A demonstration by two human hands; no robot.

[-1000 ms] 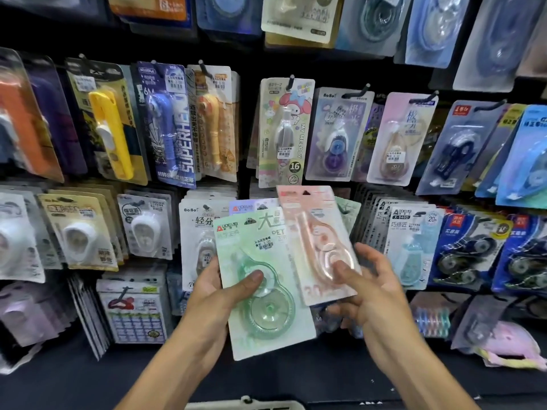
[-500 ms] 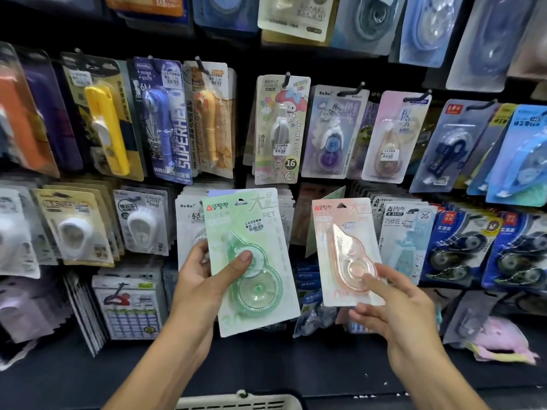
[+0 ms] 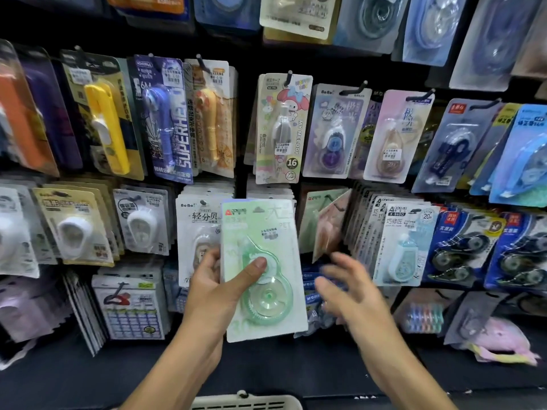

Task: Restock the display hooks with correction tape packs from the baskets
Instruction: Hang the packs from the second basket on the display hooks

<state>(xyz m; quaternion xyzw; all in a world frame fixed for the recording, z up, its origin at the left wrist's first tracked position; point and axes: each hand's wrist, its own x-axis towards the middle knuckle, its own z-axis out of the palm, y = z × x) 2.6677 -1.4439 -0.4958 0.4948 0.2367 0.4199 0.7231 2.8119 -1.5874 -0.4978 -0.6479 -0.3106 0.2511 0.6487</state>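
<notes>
The left hand (image 3: 217, 291) holds a green pack (image 3: 263, 270) up in front of the wall of hooks. Its thumb presses on the clear round bubble on the front, and its fingers curl round the pack's left edge. The pack stands almost straight up, tipped a little to the right. Inside the bubble sits a green tape wheel.

The right hand (image 3: 347, 291) is just beside the pack, on its right. It holds nothing. Its fingers are spread and loose (they look blurry).

Behind and above the right hand, a pink pack (image 3: 330, 229) hangs on a hook in the middle row. It hangs crooked, turned sideways, with a green pack card (image 3: 313, 214) just behind it.

At the very bottom, the rim of a white basket (image 3: 245, 402) peeks in. I cannot tell what is in it.

The wall holds many other packs on hooks. A yellow pack (image 3: 108, 128) hangs up on the left. A Melody pack (image 3: 282, 128) hangs in the middle. A light blue pack (image 3: 405, 244) hangs right of the pink one.
</notes>
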